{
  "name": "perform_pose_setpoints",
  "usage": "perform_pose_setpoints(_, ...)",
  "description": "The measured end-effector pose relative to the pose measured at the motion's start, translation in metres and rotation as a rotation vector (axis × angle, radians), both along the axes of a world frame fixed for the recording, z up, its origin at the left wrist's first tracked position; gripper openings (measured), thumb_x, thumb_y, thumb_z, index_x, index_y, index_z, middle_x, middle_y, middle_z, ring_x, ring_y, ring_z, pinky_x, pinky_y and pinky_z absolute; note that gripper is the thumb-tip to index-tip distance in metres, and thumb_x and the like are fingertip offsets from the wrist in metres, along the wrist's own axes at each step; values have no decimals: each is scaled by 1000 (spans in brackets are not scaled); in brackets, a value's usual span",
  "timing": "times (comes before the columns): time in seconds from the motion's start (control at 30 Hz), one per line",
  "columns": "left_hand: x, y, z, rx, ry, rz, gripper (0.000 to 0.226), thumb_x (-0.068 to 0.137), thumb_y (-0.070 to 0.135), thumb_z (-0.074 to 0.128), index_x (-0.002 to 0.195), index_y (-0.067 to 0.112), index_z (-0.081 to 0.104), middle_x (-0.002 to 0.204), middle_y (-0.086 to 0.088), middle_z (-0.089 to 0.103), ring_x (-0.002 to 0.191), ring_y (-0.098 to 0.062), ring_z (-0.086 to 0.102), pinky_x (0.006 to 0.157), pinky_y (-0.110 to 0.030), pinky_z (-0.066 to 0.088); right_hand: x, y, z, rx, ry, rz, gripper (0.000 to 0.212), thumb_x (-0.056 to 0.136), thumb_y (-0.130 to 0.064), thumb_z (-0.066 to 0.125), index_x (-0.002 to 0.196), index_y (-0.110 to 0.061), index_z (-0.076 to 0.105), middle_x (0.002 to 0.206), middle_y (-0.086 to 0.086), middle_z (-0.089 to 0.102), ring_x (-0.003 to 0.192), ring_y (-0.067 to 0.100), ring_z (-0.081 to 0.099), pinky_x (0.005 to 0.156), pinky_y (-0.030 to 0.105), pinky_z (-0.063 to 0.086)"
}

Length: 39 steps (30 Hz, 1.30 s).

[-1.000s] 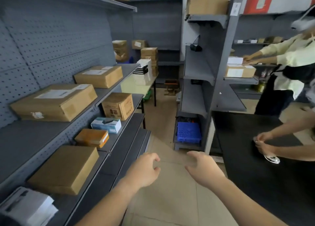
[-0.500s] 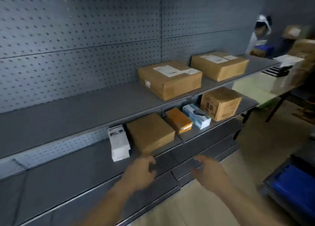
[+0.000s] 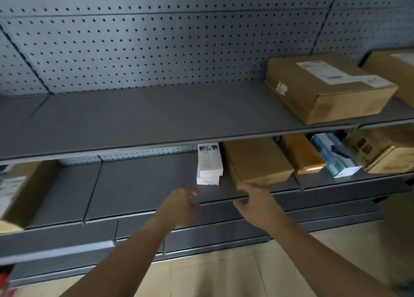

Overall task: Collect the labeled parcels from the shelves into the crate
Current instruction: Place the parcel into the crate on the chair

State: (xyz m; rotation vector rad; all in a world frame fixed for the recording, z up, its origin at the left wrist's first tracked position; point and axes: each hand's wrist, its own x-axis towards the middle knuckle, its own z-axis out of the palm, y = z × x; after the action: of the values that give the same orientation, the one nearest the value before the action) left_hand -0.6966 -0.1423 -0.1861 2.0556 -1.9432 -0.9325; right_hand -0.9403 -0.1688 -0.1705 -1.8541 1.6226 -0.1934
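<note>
The flat brown box [image 3: 257, 160] lies right of the frame's middle, on the middle shelf [image 3: 143, 184], its front edge near the shelf lip. No label shows on its top. Just beside it on the left is a narrow white box [image 3: 209, 163] that seems to rest on a second one.

The right hand [image 3: 257, 205] hovers at the brown box's front left corner and the left hand [image 3: 179, 205] just below the white box. Both have loosely spread fingers and hold nothing. Whether the right fingertips touch the cardboard I cannot tell.

Both boxes look like stiff, fairly light cardboard. The brown one probably needs a hand on each short side. The white one should fit a single grip across its long sides. Smooth card may slide on the metal, so drawing it forward first seems wise.

A box with a clear white label [image 3: 329, 88] sits at the upper right on the top shelf [image 3: 156, 117]. An orange box [image 3: 302, 155] and a blue box [image 3: 336, 158] lie to the right. The crate is out of view.
</note>
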Motion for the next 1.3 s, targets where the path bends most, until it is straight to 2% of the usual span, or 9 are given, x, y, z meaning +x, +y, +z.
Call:
perform_pose_setpoints(0.27, -12, -16, -43, 99, 61, 196, 43, 97, 25, 62, 138, 18, 54, 131, -5, 63, 117, -23, 61, 87, -22, 41, 19, -57, -52, 27, -7, 81, 58, 98, -36, 63, 151, -20, 46, 148, 4, 55, 131, 24, 54, 105, 32, 44)
perform_pose_setpoints(0.5, -32, -86, -73, 43, 247, 484, 51, 97, 33, 63, 143, 15, 50, 142, -6, 59, 126, -25, 58, 102, -32, 47, 37, -117, -94, 3, -33, 18, 56, 102, -35, 58, 151, -13, 43, 141, 9, 60, 123, 27, 60, 90, 30, 46)
perform_pose_setpoints(0.6, -40, -129, -90, 21, 309, 593, 55, 100, 31, 59, 150, 14, 44, 151, -8, 51, 136, -27, 50, 106, -30, 39, 52, -146, -114, 47, -69, -45, 60, 104, -39, 52, 156, -14, 36, 146, 7, 56, 126, 28, 59, 92, 28, 45)
perform_pose_setpoints(0.67, -45, -148, -103, 37, 326, 627, 56, 101, 33, 56, 152, 15, 40, 154, -8, 48, 137, -29, 49, 104, -30, 39, 58, -159, -130, 97, -111, -78, 62, 102, -44, 51, 156, -17, 35, 150, 6, 54, 126, 28, 60, 101, 36, 52)
perform_pose_setpoints(0.73, -50, -157, -116, 33, 353, 655, 50, 102, 32, 55, 148, 16, 46, 146, -7, 56, 121, -27, 57, 91, -26, 41, 62, -165, -141, 155, -173, -115, 58, 100, -45, 52, 151, -19, 42, 148, 5, 56, 124, 28, 61, 101, 44, 54)
perform_pose_setpoints(0.8, -54, -154, -126, -7, 361, 669, 39, 100, 29, 55, 138, 16, 56, 129, -2, 66, 103, -23, 61, 81, -25, 40, 63, -161, -144, 166, -217, -135, 49, 102, -38, 51, 147, -19, 49, 146, 5, 59, 125, 28, 60, 104, 41, 51)
perform_pose_setpoints(0.97, -59, -116, -139, -1, 507, 836, 39, 94, 36, 63, 126, 15, 63, 112, 4, 69, 99, -17, 63, 76, -26, 44, 46, -122, -151, 172, -283, -226, 44, 103, -37, 54, 140, -12, 57, 135, 7, 66, 121, 22, 63, 95, 29, 48)
perform_pose_setpoints(1.1, -57, -121, -142, -1, 512, 862, 51, 95, 45, 62, 137, 15, 57, 127, -4, 66, 107, -20, 60, 89, -29, 45, 45, -128, -151, 172, -300, -272, 54, 104, -44, 51, 146, -10, 51, 137, 7, 64, 122, 25, 62, 95, 32, 48)
perform_pose_setpoints(1.3, -61, -110, -149, -27, 487, 869, 42, 94, 43, 65, 127, 18, 65, 102, 4, 69, 96, -17, 64, 84, -27, 47, 44, -118, -161, 134, -386, -302, 36, 105, -39, 52, 125, -13, 69, 107, 3, 73, 88, 18, 64, 73, 33, 50)
